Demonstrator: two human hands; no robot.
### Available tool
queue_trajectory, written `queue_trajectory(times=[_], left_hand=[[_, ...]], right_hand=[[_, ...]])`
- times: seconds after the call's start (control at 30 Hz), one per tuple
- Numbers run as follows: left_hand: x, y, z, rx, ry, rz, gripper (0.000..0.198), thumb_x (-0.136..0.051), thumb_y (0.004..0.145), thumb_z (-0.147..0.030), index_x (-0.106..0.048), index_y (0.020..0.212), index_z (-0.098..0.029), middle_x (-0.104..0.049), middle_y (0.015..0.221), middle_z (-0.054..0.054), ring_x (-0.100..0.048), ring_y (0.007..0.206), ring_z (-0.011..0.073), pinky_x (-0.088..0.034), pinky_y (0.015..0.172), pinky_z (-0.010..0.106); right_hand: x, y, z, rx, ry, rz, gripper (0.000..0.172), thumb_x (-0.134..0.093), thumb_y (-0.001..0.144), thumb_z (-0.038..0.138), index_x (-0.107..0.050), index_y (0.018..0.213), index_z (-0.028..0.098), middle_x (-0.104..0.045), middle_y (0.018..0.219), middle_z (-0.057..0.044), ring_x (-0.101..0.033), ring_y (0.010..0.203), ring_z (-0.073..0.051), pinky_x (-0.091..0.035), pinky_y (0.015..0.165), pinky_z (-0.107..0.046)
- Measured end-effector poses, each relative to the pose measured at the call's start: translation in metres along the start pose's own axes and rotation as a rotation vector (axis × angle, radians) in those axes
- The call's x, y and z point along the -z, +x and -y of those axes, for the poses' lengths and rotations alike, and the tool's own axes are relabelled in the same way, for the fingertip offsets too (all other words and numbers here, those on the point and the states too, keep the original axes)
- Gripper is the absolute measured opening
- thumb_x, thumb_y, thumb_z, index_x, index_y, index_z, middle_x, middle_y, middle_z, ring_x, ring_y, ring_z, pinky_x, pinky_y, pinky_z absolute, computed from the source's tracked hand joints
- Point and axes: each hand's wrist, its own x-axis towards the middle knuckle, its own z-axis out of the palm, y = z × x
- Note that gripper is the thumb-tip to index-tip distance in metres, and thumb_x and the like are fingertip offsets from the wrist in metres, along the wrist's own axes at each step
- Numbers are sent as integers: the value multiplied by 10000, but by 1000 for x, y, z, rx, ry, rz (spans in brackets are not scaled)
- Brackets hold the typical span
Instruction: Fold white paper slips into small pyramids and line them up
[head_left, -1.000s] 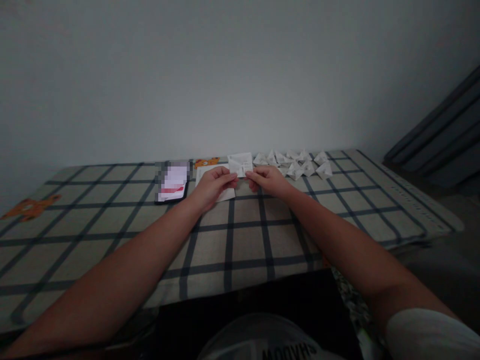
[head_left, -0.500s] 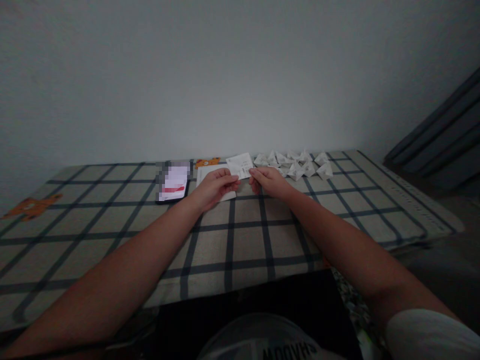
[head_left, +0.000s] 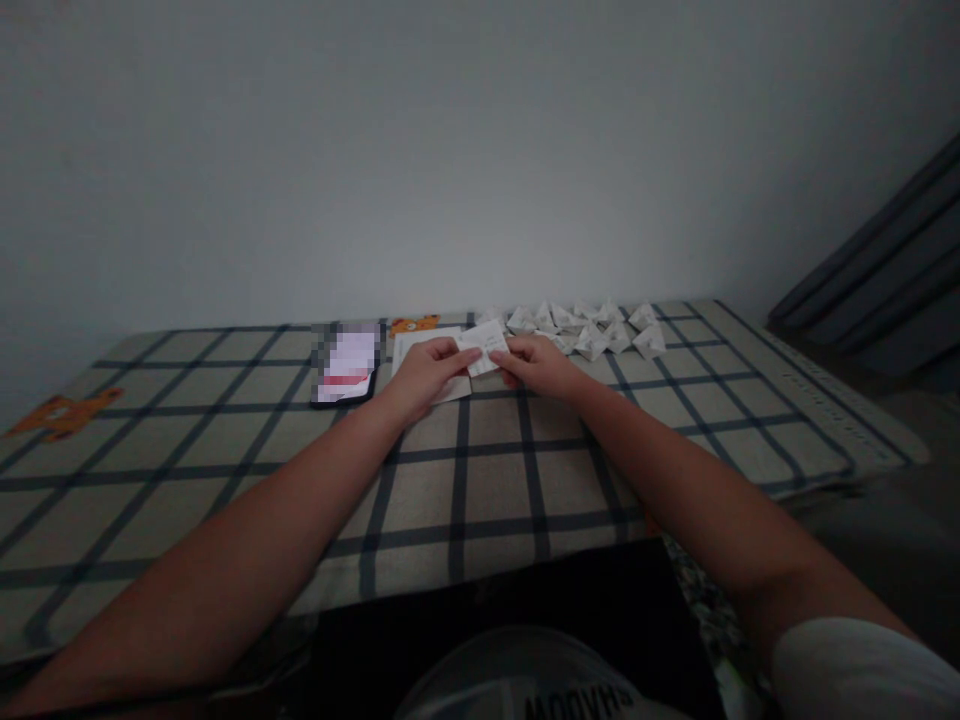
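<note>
Both my hands meet at the far middle of a checked tablecloth (head_left: 487,480). My left hand (head_left: 424,375) and my right hand (head_left: 536,362) each pinch one side of a small white printed paper slip (head_left: 484,346), held low over the cloth. Under my left hand lies a stack of white sheets (head_left: 420,350). Just right of my right hand sits a cluster of several small folded white paper pieces (head_left: 592,328).
A phone (head_left: 346,366) with a lit screen lies left of the sheets. Orange bear prints mark the cloth at the back (head_left: 412,323) and at the far left (head_left: 60,412). A pale wall rises behind the table. Dark slanted boards (head_left: 877,290) lean at the right.
The slip has come down from an upright, raised position to lie lower and flatter between my fingers. My hands have drawn slightly closer together.
</note>
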Motion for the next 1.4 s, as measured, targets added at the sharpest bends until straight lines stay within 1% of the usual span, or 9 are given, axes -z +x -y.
queue_trajectory(times=[0.1, 0.33, 0.57, 0.73, 0.83, 0.97, 1.17, 1.3, 1.4], left_hand=[[1, -1, 0, 4, 7, -19, 280, -782, 646, -386, -666, 724, -143, -684, 755, 43, -588, 666, 139, -435, 670, 287], [-4, -2, -4, -25, -214, 20, 261, -719, 717, -397, -674, 696, -141, -657, 704, 31, -571, 650, 129, -449, 674, 277], [-2, 1, -2, -59, -187, -13, 272, -689, 741, -399, -672, 667, -138, -640, 679, 34, -565, 657, 135, -447, 695, 282], [0, 0, -1, -19, -44, 25, 282, -732, 701, -417, -677, 693, -140, -667, 708, 40, -571, 635, 131, -439, 655, 272], [3, 0, -1, -59, 33, -15, 269, -741, 697, -410, -675, 689, -149, -667, 703, 32, -558, 617, 123, -419, 621, 258], [6, 2, 0, -143, 54, -71, 268, -711, 728, -425, -685, 698, -160, -646, 677, 20, -540, 618, 121, -398, 608, 250], [2, -1, -5, -138, 76, -59, 281, -769, 665, -371, -713, 855, -172, -679, 772, 19, -547, 649, 120, -391, 606, 239], [0, -3, -10, -119, 101, -82, 256, -764, 671, -365, -706, 825, -169, -623, 635, -17, -459, 517, 85, -314, 501, 223], [0, -4, -11, -95, 66, -11, 231, -730, 709, -367, -700, 817, -165, -572, 551, -30, -411, 454, 71, -278, 460, 221]], right_hand=[[0, 0, -1, 6, 20, 21, 395, -457, 891, 459, -541, 667, 145, -538, 549, 21, -476, 503, -78, -347, 511, -198], [0, 0, -4, -2, 116, 57, 396, -463, 882, 496, -542, 701, 153, -547, 566, 21, -501, 507, -86, -365, 507, -199], [0, 0, -5, -15, 129, 65, 396, -470, 876, 507, -557, 712, 157, -558, 571, 23, -514, 517, -93, -375, 520, -206], [1, 0, -2, 0, 71, 34, 395, -464, 885, 475, -546, 669, 155, -554, 546, 21, -500, 501, -90, -361, 506, -207], [1, 0, -1, -9, 50, -8, 407, -473, 883, 466, -538, 631, 154, -556, 537, 17, -504, 498, -85, -377, 515, -206], [-1, 0, -4, -43, 121, -93, 367, -506, 864, 484, -590, 728, 153, -587, 563, 14, -543, 519, -86, -426, 539, -203], [-2, 1, -6, -80, 209, -153, 375, -553, 828, 513, -617, 780, 147, -606, 561, 8, -564, 489, -85, -454, 497, -194], [-4, 4, -9, -101, 301, -179, 371, -579, 810, 510, -620, 863, 144, -637, 594, 0, -591, 495, -92, -491, 498, -202], [-6, 7, -15, -90, 387, -213, 369, -596, 803, 483, -613, 958, 148, -684, 693, -28, -641, 568, -112, -502, 494, -203]])
